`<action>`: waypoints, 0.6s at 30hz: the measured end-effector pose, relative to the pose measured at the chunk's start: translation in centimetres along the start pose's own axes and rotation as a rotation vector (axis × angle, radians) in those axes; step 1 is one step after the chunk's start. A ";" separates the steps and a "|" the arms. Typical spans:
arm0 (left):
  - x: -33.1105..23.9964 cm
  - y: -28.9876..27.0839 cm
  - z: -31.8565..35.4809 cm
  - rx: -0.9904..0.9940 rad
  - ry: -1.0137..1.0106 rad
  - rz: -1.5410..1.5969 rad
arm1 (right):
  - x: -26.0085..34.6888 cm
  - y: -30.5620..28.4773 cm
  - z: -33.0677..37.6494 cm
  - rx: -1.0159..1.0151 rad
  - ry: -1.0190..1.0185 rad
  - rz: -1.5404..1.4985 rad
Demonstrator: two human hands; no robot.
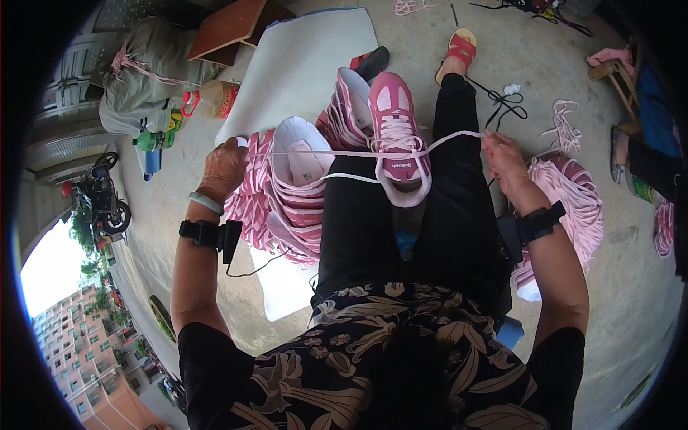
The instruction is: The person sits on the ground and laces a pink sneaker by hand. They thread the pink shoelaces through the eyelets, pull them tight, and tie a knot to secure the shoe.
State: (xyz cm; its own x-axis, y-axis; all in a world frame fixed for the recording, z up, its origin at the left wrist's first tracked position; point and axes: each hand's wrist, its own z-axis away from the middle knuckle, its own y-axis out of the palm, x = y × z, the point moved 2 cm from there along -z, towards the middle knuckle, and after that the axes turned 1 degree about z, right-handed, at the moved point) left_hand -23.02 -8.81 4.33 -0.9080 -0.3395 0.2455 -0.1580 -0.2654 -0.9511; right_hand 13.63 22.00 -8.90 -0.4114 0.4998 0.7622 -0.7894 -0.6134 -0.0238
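Observation:
A pink shoe upper (396, 115) lies across my thighs, toe pointing away and heel opening toward me. Pale lacing crosses its tongue. From its top eyelets a pale pink shoelace (448, 139) stretches out to both sides. My left hand (225, 170) is closed at the lace's left end, above stacked pink uppers. Out to the right, my right hand (504, 160) pinches the other end, level with my knee. Stacked pink shoe uppers (301, 161) with white linings stand beside my left leg, and another stack (351, 107) is just beyond.
Right of my leg sits a bundle of pink laces or uppers (570, 204); loose laces (564, 129) lie beyond it. A white sheet (315, 54) covers floor at the left, near bottles (215, 100), sacks (154, 57) and a wooden stool (233, 32). Another person's legs (648, 165) show at far right.

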 end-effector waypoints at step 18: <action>5.2 4.1 -0.7 0.154 -0.394 -0.062 | -2.4 7.2 0.7 0.193 0.005 -0.276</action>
State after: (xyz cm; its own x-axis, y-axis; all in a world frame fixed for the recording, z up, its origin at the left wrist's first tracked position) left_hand -28.66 -11.04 1.54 -0.6759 -0.6296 0.3830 -0.1211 -0.4178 -0.9004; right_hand 9.28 15.89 -10.45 -0.1962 0.6659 0.7197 -0.7710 -0.5583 0.3064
